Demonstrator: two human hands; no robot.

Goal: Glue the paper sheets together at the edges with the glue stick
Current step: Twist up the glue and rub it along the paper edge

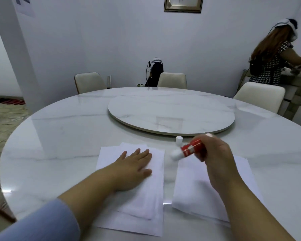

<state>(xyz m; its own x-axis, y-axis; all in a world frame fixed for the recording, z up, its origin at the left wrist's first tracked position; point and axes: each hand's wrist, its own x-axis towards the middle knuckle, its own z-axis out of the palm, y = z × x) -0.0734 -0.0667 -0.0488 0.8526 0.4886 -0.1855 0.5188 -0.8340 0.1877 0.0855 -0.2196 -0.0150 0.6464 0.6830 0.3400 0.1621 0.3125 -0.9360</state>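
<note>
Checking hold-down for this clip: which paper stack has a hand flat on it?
The left stack: the left hand lies flat on it, fingers straight. The right stack is untouched; above it the right hand holds the glue stick.

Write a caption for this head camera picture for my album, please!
Left hand presses flat on stacked paper sheets while right hand holds the red glue stick.
</note>
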